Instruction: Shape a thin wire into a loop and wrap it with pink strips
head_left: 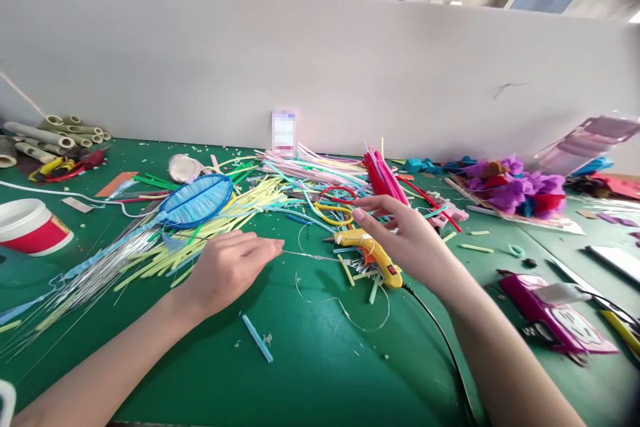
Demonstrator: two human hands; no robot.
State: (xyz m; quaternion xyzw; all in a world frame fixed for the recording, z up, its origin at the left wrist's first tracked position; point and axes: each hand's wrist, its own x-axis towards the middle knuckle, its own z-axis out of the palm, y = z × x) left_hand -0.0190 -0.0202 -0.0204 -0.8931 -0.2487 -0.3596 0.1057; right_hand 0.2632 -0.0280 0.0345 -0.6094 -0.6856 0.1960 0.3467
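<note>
My left hand [225,270] is closed, thumb and fingers pinched on a thin wire-like strand [313,255] that runs right toward the glue gun. My right hand [403,230] reaches over the yellow glue gun [373,253], thumb and index finger slightly apart. Its fingertips are at the right edges of a red ring [337,195] and a yellow ring [334,215]; whether they touch cannot be told. The glue gun lies on the green table, nozzle to the left. A clear thread [345,310] curls below it. A blue oval fan-shaped piece [197,201] lies beyond my left hand.
Pipe-cleaner-like strips [310,170] pile up at the back, before a phone [284,132]. A paper cup [33,227] and bamboo pieces [55,137] stand left. Purple flower-like pieces [520,187] and a magenta device [555,313] lie right. The gun's black cord [443,337] runs toward me.
</note>
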